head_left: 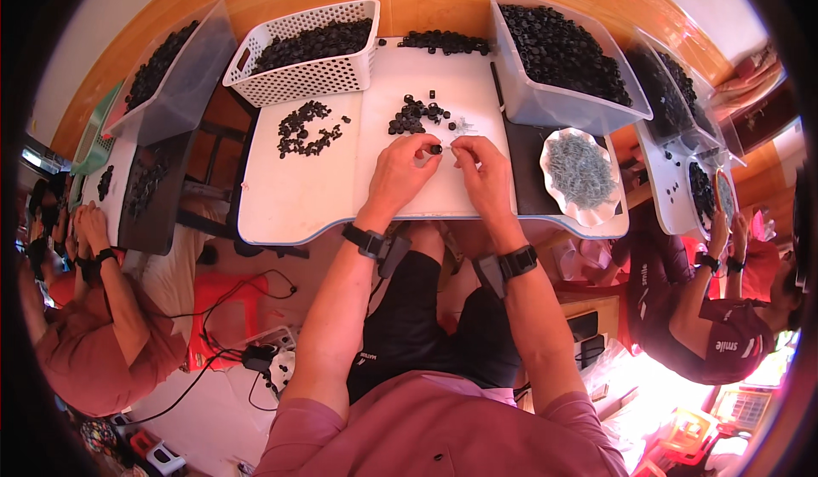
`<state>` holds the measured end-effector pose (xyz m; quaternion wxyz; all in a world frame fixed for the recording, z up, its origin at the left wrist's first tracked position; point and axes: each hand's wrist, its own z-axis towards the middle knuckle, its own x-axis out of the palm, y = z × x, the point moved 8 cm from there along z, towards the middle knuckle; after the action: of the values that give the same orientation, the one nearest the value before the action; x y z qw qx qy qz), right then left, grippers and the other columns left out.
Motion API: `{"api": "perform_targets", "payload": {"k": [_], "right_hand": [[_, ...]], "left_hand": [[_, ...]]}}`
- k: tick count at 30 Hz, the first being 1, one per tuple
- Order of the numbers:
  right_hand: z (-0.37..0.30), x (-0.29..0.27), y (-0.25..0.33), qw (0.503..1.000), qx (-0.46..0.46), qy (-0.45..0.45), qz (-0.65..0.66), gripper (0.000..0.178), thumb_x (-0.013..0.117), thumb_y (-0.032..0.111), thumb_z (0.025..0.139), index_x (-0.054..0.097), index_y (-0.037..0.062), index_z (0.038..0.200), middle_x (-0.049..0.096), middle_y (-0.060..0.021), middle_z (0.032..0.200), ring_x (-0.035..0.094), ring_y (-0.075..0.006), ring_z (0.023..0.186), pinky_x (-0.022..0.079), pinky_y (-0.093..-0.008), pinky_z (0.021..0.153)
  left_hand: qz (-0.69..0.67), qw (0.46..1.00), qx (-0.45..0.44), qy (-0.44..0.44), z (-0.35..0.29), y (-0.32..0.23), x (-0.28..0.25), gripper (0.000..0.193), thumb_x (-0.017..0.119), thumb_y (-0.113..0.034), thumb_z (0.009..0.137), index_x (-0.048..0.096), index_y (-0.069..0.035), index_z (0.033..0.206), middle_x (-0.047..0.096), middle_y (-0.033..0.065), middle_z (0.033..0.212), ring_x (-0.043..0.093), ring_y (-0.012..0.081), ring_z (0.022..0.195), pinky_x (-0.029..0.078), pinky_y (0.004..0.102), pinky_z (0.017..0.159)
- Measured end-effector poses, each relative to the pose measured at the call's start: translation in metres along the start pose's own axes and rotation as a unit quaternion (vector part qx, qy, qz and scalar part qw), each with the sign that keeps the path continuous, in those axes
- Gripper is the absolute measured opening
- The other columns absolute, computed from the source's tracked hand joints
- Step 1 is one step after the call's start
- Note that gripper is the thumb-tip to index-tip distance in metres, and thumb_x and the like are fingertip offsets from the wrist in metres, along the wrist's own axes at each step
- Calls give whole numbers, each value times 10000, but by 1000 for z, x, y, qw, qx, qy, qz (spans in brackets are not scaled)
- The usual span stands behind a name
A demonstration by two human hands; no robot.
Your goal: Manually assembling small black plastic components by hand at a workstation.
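Over the near middle of the white table (pixel 341 196), my left hand (pixel 399 172) pinches a small round black part (pixel 436 150) between thumb and fingertips. Close beside it, my right hand (pixel 484 170) is closed in a pinch on what looks like a thin metal pin; it is too small to name surely. Just beyond my fingers lie a loose heap of black parts (pixel 411 117) and a few silvery pins (pixel 464 126). Smaller black pieces (pixel 307 130) are spread out to the left.
A white perforated basket (pixel 328 79) and a clear plastic bin (pixel 554 112), both full of black parts, stand at the back. At right sits a scalloped white plate (pixel 552 189) heaped with silvery pins. Co-workers sit on both sides. Cables (pixel 209 311) hang at lower left.
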<state>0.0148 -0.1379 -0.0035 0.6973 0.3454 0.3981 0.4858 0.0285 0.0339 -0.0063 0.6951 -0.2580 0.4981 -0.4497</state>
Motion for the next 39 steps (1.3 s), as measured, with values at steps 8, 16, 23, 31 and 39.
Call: {"api": "perform_targets", "payload": {"k": [8, 16, 23, 31, 39], "right_hand": [[-5, 2, 4, 998, -39, -6, -52, 147, 681, -19, 911, 721, 6, 1050, 744, -119, 872, 717, -184, 717, 548, -298, 642], [0, -14, -20, 990, 101, -85, 40, 111, 683, 19, 943, 711, -36, 1036, 769, -121, 858, 748, -150, 723, 566, -274, 683], [4, -24, -26, 983, 104, -129, 77, 101, 698, 46, 946, 711, -34, 1007, 749, -98, 822, 710, -127, 684, 555, -274, 650], [1, -23, -27, 980, 95, -147, 90, 95, 703, 46, 939, 710, -31, 993, 729, -83, 783, 679, -106, 655, 552, -267, 623], [-2, -21, -24, 990, 72, -119, 37, 79, 725, 58, 906, 720, 3, 963, 718, -100, 761, 675, -125, 628, 537, -287, 603]], "left_hand": [[64, 993, 95, -14, 0, -4, -3, 241, 812, -105, 804, 745, -72, 1033, 704, 63, 893, 645, 225, 828, 527, 357, 749], [137, 986, 29, -91, 0, -1, -8, 299, 803, -134, 797, 736, -78, 1083, 639, 81, 934, 625, 274, 922, 490, 409, 837], [199, 976, 90, -9, 37, -27, 9, 259, 793, -183, 834, 764, -84, 1072, 647, 102, 944, 634, 285, 936, 488, 404, 850], [325, 935, 104, 98, 69, -26, 37, 243, 797, -191, 831, 782, -94, 1053, 686, 113, 955, 653, 317, 992, 506, 418, 866], [186, 978, 88, 25, 29, -38, 23, 193, 767, -120, 853, 730, -47, 1027, 760, 125, 945, 715, 278, 850, 560, 392, 770]]}}
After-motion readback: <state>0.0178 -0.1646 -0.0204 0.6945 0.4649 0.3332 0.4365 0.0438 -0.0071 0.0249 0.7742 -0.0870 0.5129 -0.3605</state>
